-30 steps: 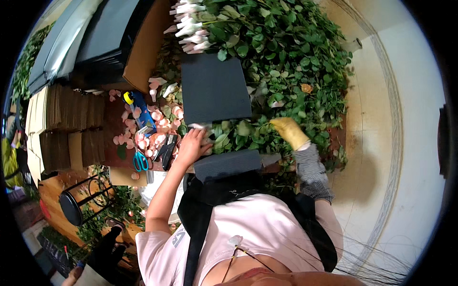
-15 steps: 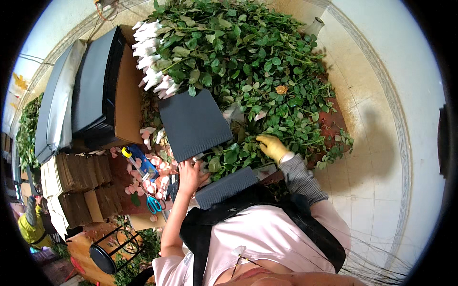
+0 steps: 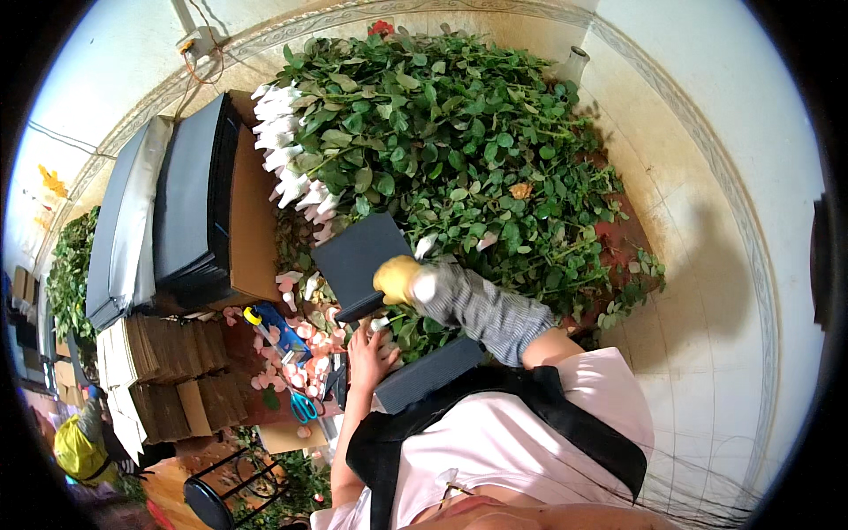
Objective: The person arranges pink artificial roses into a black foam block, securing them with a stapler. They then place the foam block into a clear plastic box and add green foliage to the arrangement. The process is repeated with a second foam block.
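A dark grey corrugated sheet (image 3: 353, 252) lies over the near left part of a heap of leafy rose stems (image 3: 459, 132). My right hand (image 3: 396, 280), in a yellow glove with a striped sleeve above it, is closed on the sheet's right edge. The sheet's near edge is bent down. Just below that edge is my bare left hand (image 3: 369, 355), fingers stretched out and thumb apart, beside a small white-wrapped bud (image 3: 380, 324). What lies under its fingertips is partly hidden. A second grey corrugated piece (image 3: 431, 371) lies close to my body.
White-wrapped flower heads (image 3: 287, 155) line the heap's left side. Left of them stand stacked grey sheets (image 3: 190, 190) and brown cardboard pieces (image 3: 177, 353). Loose pink petals (image 3: 305, 375), blue-handled scissors (image 3: 303, 406) and a yellow-and-white cutter (image 3: 256, 318) lie near my left hand. A black stool (image 3: 208, 503) stands lower left.
My right hand has moved left from the leaves onto the sheet's edge. The sheet's near edge has bent down. My left hand stays near that edge, and the whole view has shifted slightly.
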Demonstrator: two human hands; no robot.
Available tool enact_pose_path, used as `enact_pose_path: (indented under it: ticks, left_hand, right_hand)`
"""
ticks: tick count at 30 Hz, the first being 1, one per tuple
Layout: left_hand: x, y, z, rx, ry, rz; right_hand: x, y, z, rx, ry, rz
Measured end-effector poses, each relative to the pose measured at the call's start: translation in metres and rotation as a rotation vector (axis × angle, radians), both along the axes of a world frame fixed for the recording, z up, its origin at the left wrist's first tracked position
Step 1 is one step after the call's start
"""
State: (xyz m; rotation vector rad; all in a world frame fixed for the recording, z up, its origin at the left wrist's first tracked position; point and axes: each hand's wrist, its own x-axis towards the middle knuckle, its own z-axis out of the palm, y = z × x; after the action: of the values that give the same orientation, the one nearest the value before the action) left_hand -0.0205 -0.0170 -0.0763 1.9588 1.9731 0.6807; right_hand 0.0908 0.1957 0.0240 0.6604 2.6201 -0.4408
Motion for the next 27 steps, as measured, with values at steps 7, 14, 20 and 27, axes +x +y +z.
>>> enact_pose_path:
  ticks: [7, 14, 20, 27]
  left_hand:
    - [0.005, 0.000, -0.006, 0.051, -0.061, -0.001]
    - [0.005, 0.000, -0.006, 0.034, -0.031, -0.005]
    - [0.004, -0.003, -0.011, 0.002, -0.024, 0.027]
    - [0.008, 0.002, -0.008, -0.004, -0.032, 0.012]
  right_hand:
    - [0.017, 0.058, -0.010, -1.004, 0.371, 0.071]
    - [0.008, 0.161, 0.151, 0.086, 1.425, -0.419]
    - [0.011, 0.265, 0.084, 0.782, 0.658, -0.622]
    - [0.034, 0.253, 0.069, 0.968, 0.887, -0.577]
